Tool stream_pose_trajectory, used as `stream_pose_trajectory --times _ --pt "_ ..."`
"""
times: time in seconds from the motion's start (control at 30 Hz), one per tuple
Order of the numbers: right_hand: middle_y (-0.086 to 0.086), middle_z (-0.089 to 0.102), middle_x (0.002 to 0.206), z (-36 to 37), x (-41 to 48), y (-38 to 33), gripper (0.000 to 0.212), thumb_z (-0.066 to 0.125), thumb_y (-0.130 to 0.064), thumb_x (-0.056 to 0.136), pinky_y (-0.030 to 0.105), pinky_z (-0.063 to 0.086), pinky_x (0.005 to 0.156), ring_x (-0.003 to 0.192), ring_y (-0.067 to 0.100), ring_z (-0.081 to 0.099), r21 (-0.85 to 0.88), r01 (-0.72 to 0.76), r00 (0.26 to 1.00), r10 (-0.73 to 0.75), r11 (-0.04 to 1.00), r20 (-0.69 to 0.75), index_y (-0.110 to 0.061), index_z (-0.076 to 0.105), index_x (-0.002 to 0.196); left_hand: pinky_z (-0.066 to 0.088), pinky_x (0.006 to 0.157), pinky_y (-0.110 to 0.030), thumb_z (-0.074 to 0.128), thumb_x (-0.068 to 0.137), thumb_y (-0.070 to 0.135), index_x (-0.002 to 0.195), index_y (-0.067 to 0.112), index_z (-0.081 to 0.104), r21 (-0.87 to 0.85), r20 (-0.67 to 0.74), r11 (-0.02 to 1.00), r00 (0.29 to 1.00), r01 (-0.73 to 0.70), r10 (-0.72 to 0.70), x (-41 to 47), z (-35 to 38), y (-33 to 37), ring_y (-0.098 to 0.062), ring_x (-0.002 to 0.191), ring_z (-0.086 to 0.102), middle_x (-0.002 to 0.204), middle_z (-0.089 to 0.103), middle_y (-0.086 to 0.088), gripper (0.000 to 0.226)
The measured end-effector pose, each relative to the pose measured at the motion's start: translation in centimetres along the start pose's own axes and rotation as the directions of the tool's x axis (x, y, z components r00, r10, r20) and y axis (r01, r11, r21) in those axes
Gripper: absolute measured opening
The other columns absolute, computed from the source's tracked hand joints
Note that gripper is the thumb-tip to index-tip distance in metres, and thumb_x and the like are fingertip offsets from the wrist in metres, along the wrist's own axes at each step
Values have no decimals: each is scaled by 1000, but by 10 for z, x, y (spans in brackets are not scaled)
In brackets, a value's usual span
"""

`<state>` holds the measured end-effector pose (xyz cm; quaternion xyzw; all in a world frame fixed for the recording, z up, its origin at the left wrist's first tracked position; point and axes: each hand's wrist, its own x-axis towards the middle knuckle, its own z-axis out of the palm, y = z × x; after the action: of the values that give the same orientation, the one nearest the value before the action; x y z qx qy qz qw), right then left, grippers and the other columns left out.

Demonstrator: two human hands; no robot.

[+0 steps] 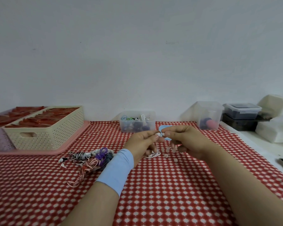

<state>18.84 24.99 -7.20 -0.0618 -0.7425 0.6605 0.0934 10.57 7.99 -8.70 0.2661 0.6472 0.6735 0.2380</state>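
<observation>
My left hand (pixel 143 142), with a light blue wristband, pinches a white earbud (pixel 158 133) at its fingertips. The earbud's thin pink-white cable (pixel 154 154) hangs down to a small coil on the cloth. My right hand (pixel 185 138) meets it fingertip to fingertip and pinches a small pale piece against the earbud; what that piece is I cannot tell. Several translucent ear tips (pixel 166 155) lie on the cloth below my hands.
A heap of coiled earphones (pixel 90 158) lies left of my left forearm. A cream basket (pixel 44 128) of red packets stands on a pink tray (pixel 69 144). Clear tubs (pixel 137 122), (pixel 208 115) stand at the back, with a blue lid (pixel 163 128) between. White boxes (pixel 274 129) sit right.
</observation>
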Motion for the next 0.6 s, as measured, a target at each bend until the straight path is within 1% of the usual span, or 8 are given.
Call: stream_pose_trajectory --times 0.07,0.13,0.27,0.37,0.47,0.6 --pt "6 71 83 2 2 1 16 66 -13 94 19 30 41 59 14 55 27 -18 1000 17 999 16 -17 81 97 36 42 -14 58 97 15 114 16 68 4 16 1000 1000 4 -4 0 0 0 -8 51 57 96 76 -2 19" --pt "6 71 86 3 2 2 15 67 -14 94 19 30 41 60 14 55 46 -30 999 29 998 17 -16 81 99 36 42 -15 59 97 15 110 17 69 -10 13 1000 1000 10 -9 0 1 -1 -8 52 55 95 76 -2 17" --pt "8 73 92 2 3 1 16 67 -13 93 18 33 41 60 14 57 58 -35 999 34 998 23 -14 80 101 37 40 -14 61 94 11 104 16 72 -119 -11 992 999 31 -32 1 2 -2 -6 53 53 85 73 0 15" --pt "9 73 92 2 3 2 15 68 -12 92 19 33 41 61 15 59 61 -42 999 41 997 21 -15 81 98 37 40 -14 62 93 10 102 14 73 -136 -5 990 999 44 -45 1 1 -2 -6 53 52 80 71 1 14" --pt "9 73 92 2 4 3 15 69 -13 91 19 34 43 63 15 59 64 -55 998 53 996 32 -15 81 98 37 41 -13 62 93 9 99 12 73 -144 2 988 999 50 -50 2 -1 -2 -5 53 51 78 69 0 13" --pt "6 73 90 4 4 4 15 68 -15 90 18 34 42 63 14 59 96 -55 997 50 994 56 -15 81 98 38 41 -13 61 94 7 101 7 72 -207 34 976 998 63 -57 1 0 -2 -5 53 51 76 68 -1 13"
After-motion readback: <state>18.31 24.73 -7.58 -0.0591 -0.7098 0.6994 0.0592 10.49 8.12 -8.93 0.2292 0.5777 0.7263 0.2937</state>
